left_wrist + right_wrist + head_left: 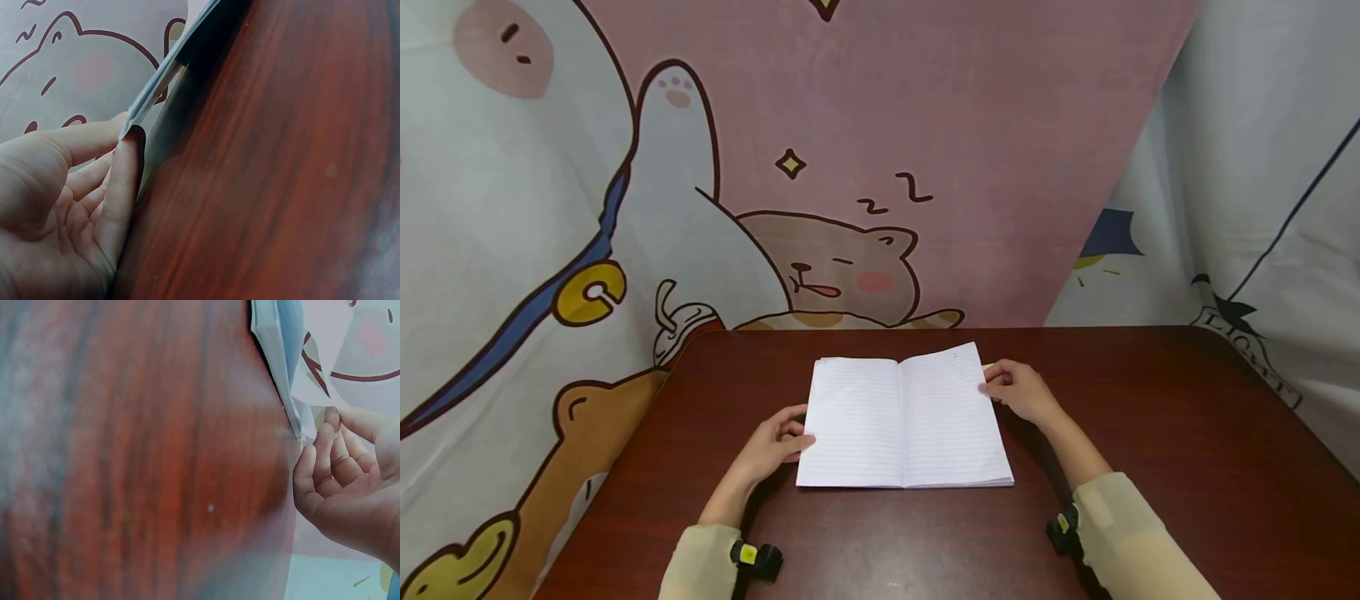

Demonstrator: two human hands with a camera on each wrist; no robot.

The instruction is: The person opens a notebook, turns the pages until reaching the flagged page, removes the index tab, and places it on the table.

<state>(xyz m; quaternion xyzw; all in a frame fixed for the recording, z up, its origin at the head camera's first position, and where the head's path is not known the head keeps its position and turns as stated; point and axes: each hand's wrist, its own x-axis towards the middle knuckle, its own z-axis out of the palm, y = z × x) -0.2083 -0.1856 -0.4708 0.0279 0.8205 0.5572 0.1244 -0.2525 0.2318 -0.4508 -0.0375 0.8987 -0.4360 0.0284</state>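
An open notebook with lined white pages lies on the dark red-brown table in the head view. My left hand grips its left edge, thumb on top of the page and fingers beneath the cover, as the left wrist view also shows. At the upper right edge, my right hand pinches a single page between thumb and forefinger. That page is lifted and curves away from the thicker stack of pages in the right wrist view. The other fingers of this hand are curled beside the notebook's edge.
The wooden table extends around the notebook. Behind it hangs a cloth printed with cartoon animals, and a white curtain hangs at the right. A black camera band sits on the left wrist, another on the right.
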